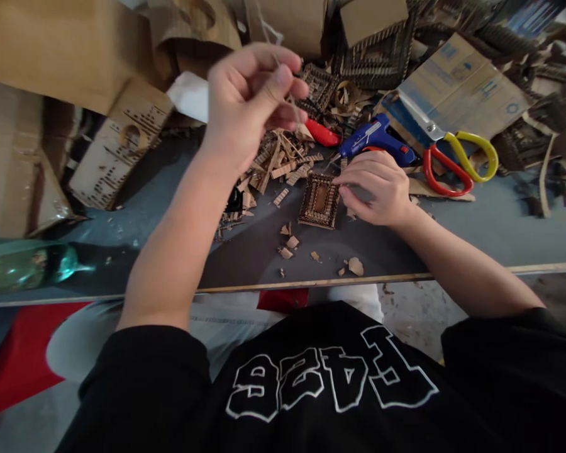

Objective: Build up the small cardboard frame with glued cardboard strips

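Cardboard, ridged and brown, forms the small frame [319, 200] lying flat on the grey table [476, 226], steadied by my right hand [375, 189] resting fingers-down at its edge, while my raised left hand [252, 94] pinches a thin strip [290, 100], which I judge must next be pressed along the rim.

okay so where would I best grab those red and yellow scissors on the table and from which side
Take the scissors by the loop handles, coming from above on the near right. The red and yellow loops lie flat, open and uncovered toward the table edge, while the blades point up-left and lie on cardboard close to the blue glue gun.
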The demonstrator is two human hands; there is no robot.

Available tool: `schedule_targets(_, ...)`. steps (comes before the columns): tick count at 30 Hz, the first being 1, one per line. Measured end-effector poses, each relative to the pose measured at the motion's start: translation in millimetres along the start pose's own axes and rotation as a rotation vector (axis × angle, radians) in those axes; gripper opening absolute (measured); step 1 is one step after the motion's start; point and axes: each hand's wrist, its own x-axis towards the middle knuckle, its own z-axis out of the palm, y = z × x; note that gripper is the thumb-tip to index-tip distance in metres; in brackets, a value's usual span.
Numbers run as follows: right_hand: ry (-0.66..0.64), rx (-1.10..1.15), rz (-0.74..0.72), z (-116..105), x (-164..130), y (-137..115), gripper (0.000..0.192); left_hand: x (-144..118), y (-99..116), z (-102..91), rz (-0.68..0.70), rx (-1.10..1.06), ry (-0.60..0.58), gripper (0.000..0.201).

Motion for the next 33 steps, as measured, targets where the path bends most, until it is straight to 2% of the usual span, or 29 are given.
schedule_targets(3, 0.000, 0.002, 0.020, -0.3, 0.0, -0.4, 0.024, -17.2, -2.8, 25.8, -0.112, 0.026, -0.014, 0.021)
schedule_targets(7, 0.046, -0.004, 0.029, 1.2, -4.5, 1.8, 0.032, -35.2, -1.5, 59.6, -0.365, 0.262, -0.066, 0.011)
schedule_targets(10, 0.060, -0.006, 0.127, 0.8, -6.8, 0.8, 0.035, -40.4, -6.6, 79.2, -0.408, 0.305, -0.097, 0.007)
schedule_targets(12, 0.089, 0.044, 0.216, -1.5, -4.7, -3.1, 0.036, -40.0, -11.9, 85.2, -0.413, 0.345, -0.057, 0.007)
schedule_targets(15, 0.176, 0.135, 0.322, -6.3, 1.8, -11.0, 0.038, -37.8, -17.8, 83.1, -0.425, 0.400, 0.041, 0.009)
schedule_targets(18, 0.225, 0.160, 0.361, -8.8, 5.5, -15.3, 0.035, -38.7, -19.7, 73.2, -0.446, 0.386, 0.070, 0.015)
schedule_targets(24, 0.136, 0.176, 0.311, -5.1, 3.7, -13.8, 0.025, -52.5, -27.2, 54.4, -0.424, 0.301, 0.036, 0.017)
schedule_targets(29, 0.075, 0.095, 0.267, -2.7, 4.4, -13.6, 0.020, -62.8, -35.6, 45.2, -0.384, 0.268, -0.029, 0.018)
schedule_targets(33, 0.120, 0.054, 0.272, -3.8, 3.9, -12.4, 0.016, -62.4, -25.4, 39.2, -0.364, 0.438, 0.082, 0.027)
